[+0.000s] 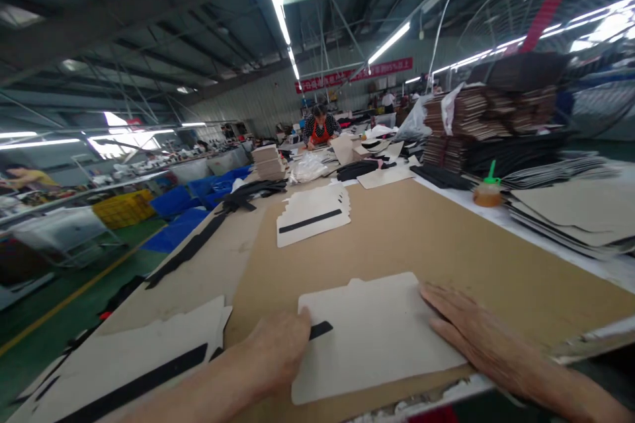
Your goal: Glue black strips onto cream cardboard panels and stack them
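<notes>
A pale, round-cornered panel (377, 337) lies on the brown table covering in front of me. My left hand (282, 344) is closed at the panel's left edge, its fingers bent around one end of a short black strip (322, 330). The strip's other end sticks out over the panel, and the part under my hand is hidden. On the panel's right edge rests my right hand (469, 324), fingers stretched out flat and holding nothing. To the left of my left arm are similar panels (149, 340) with a long black strip (143, 383) on them.
Farther up the table lies a fanned stack of pale panels (315, 208) with black strips. A glue bottle (489, 192) with a green nozzle stands at right, near stacked sheets (580, 211) and a tall brown pile (476, 119). A co-worker (320, 127) bends over the far end.
</notes>
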Tool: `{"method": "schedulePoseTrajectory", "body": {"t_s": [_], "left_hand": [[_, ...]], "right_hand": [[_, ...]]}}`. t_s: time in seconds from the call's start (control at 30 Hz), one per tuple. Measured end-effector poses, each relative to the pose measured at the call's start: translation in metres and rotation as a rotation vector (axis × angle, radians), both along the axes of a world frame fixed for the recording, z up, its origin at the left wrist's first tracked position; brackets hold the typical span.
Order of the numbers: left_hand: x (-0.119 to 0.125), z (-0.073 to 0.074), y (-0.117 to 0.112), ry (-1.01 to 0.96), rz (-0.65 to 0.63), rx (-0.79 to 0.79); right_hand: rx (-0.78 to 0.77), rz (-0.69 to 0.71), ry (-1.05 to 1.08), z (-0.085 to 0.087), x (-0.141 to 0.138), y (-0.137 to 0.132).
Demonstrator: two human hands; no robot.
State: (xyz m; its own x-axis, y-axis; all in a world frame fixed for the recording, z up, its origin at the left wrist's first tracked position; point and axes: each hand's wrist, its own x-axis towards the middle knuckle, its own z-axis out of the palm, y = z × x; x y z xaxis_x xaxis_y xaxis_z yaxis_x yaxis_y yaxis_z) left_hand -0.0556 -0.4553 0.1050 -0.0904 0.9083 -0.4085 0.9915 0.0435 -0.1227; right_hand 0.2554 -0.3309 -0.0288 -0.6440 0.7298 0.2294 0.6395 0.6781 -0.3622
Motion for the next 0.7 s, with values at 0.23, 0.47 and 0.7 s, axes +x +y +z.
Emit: {"method": "schedulePoseTrajectory", "body": {"t_s": [0.23, 0.47, 0.7], "left_hand": [[0.021, 0.051, -0.018, -0.686, 0.252, 0.088], [0.055, 0.038, -0.017, -1.412, 0.483, -0.181], [0.07, 0.017, -0.02, -1.475, 0.422, -0.174]], "right_hand": [[0.09, -0.011, 0.326, 0.037, -0.017, -0.041], [-0.016, 0.286, 0.662, 0.103, -0.065, -0.081], [-0.131, 0.199, 0.76, 0.101, -0.073, -0.08]]}}
